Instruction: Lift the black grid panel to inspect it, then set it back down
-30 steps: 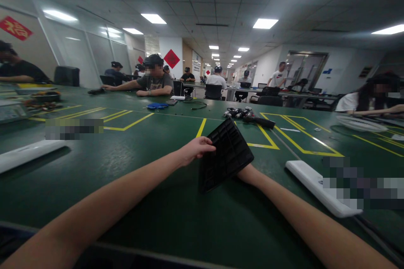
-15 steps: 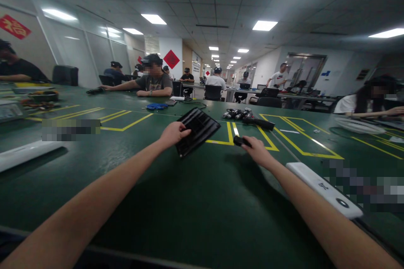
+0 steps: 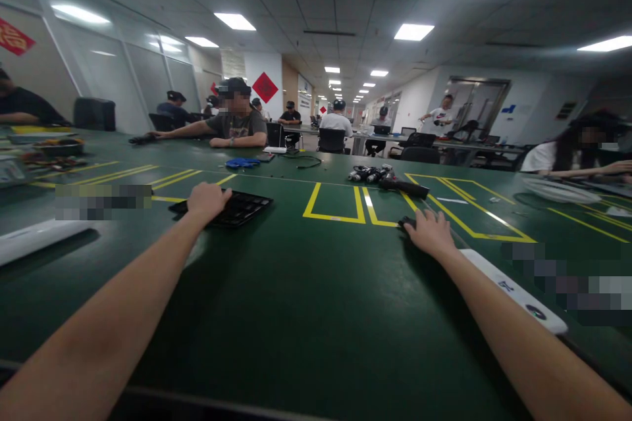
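My left hand (image 3: 207,202) is closed over the left part of a flat black tray-like panel (image 3: 247,208), which lies on or just above the green table (image 3: 296,316). Part of the panel is hidden under that hand. Further right, my right hand (image 3: 430,230) has its fingers partly spread over a small black object (image 3: 405,222), beside yellow tape lines. Most of the small object is covered, and its kind cannot be made out. Behind it lie a bundle of dark and silver parts (image 3: 371,174) and a black cylinder (image 3: 407,189).
A white power strip (image 3: 513,293) lies near my right forearm, and a long white object (image 3: 44,240) is at the left. Blue items (image 3: 243,162) and a thin cable (image 3: 309,159) lie farther back. People sit around the table.
My left hand has moved left and lowered the black panel from a tilted to a flat position. My right hand has shifted right with the small black object, and its fingers have spread.
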Demonstrator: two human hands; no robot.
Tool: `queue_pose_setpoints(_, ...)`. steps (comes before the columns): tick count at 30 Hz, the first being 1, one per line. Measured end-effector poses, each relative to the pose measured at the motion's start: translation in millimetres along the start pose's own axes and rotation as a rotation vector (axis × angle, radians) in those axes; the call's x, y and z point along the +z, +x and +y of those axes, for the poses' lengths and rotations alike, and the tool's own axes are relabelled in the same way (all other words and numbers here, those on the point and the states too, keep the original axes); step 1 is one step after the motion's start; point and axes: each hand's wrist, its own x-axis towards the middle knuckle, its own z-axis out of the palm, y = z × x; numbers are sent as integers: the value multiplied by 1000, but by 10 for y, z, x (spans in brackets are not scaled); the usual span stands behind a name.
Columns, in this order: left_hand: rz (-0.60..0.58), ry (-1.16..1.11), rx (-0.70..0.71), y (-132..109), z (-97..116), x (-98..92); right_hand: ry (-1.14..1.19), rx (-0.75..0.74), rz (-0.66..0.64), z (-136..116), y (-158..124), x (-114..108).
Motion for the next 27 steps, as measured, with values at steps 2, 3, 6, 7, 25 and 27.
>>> queue_pose_setpoints(2,39,-1,17,-45,242,67,32,-49,59,-171,-69,-86)
queue_pose_setpoints(3,44,-20,51,-97,395,130,62,-100,72,-281,-127,-128)
queue_pose_setpoints(6,-53,-192,334,-375,896,398,164,-316,-8,-639,-382,-228)
queue_pose_setpoints(7,-100,-213,464,-489,1046,491,199,-392,-58,-743,-477,-248)
queue_pose_setpoints(25,-278,-140,1048,-1496,1689,279,175,-417,50,-550,-461,-339)
queue_pose_setpoints(27,-353,-138,1094,-1610,1731,213,61,-277,152,-318,-325,-275)
